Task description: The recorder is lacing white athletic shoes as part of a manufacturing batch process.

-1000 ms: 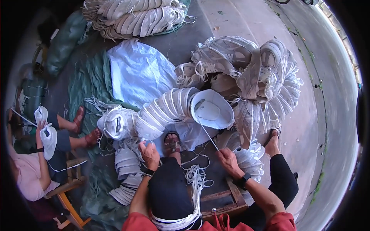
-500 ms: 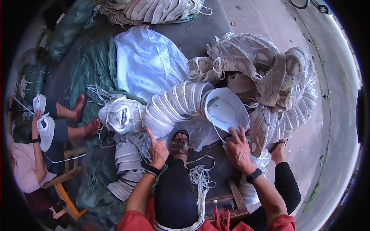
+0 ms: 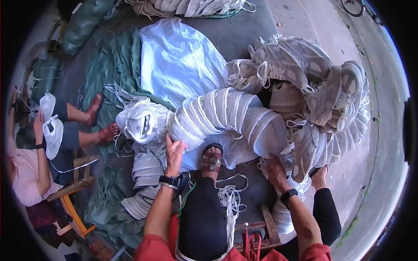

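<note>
A long arched stack of nested white shoe uppers [image 3: 213, 113], with cords crossing it, lies in front of me. Against the lower side of its left end is my left hand [image 3: 175, 152], index finger pointing up and the other fingers curled in against the stack. My right hand [image 3: 277, 173] is at the stack's lower right end; its fingertips are partly hidden there. Left of the arch, a bundled white shoe upper [image 3: 141, 124] with loose laces faces up. Below that, more nested uppers [image 3: 146, 172] are piled.
Grey laced shoe uppers [image 3: 313, 100] are heaped at the right. White plastic sheeting [image 3: 178, 61] and green sheeting [image 3: 106, 69] lie behind. Loose white laces [image 3: 230, 195] hang by my leg. At the left, a seated person [image 3: 32, 174] holds white uppers [image 3: 53, 135].
The stack's right end has tipped down, so its open hollow no longer faces up. My right hand has moved down with it. My left hand has shifted slightly up against the stack.
</note>
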A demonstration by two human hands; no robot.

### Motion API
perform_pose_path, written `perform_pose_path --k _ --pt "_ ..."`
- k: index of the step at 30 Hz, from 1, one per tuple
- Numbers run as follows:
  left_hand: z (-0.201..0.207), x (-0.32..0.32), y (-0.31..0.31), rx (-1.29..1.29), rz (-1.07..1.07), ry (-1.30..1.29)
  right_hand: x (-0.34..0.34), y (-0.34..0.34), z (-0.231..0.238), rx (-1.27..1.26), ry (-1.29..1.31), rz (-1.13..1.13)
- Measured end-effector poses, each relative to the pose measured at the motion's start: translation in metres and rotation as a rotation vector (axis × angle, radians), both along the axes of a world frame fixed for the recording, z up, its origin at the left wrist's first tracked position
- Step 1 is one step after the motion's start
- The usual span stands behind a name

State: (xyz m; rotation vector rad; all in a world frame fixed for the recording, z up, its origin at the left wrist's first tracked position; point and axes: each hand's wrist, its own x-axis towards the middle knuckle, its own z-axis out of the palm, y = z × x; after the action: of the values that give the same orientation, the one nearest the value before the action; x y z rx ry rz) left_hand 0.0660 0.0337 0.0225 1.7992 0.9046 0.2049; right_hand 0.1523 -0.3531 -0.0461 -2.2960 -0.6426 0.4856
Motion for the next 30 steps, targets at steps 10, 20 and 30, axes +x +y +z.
perform_pose_path --k 10,20,30 --pt "-0.096 0.012 -0.036 -0.054 -0.315 0.243 -0.011 0.001 -0.002 -0.053 0.010 -0.060" --pt "-0.131 -0.018 -0.012 -0.537 -0.267 0.104 0.003 0.001 0.003 -0.094 -0.004 0.024" --pt "-0.177 -0.008 0.003 0.052 -0.170 0.575 0.001 0.017 0.009 -0.010 -0.103 -0.013"
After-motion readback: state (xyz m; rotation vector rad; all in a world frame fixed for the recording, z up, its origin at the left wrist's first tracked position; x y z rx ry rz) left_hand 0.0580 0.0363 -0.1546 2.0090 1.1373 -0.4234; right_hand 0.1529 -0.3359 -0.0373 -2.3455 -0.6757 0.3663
